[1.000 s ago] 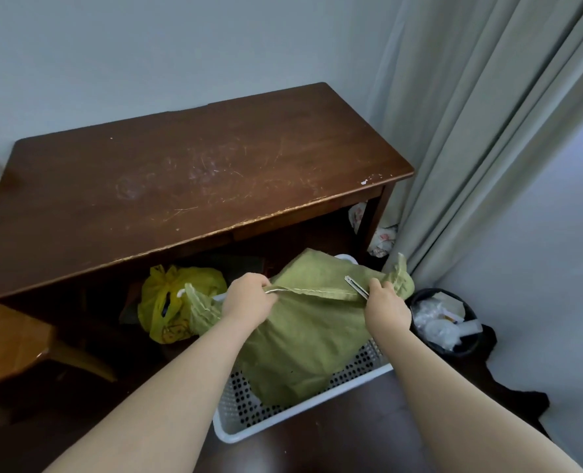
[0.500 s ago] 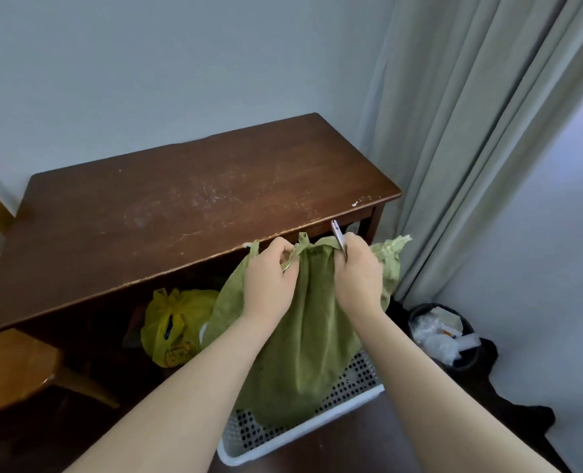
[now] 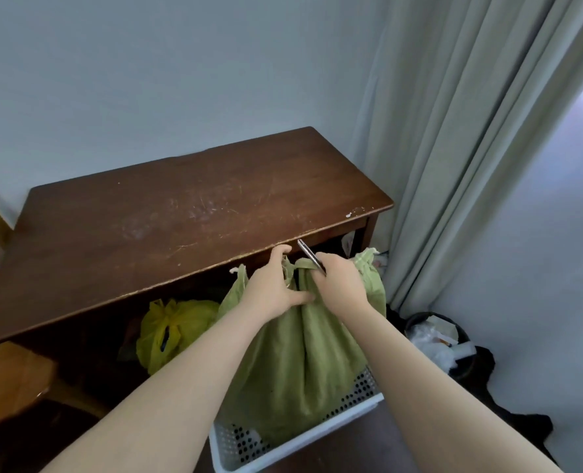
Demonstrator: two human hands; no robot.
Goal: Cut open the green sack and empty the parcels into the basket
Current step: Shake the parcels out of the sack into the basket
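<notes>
Before the near edge of the brown surface, the green sack stands upright inside the white basket on the floor, its bunched neck raised between my hands. My left hand has its grip curled round that neck, and my right hand, just beside it, is closed round a slim metal blade pointing up and away. I judge the cutting step at hand, nothing opened yet: next the blade must come down onto the neck, clear of my left hand.
</notes>
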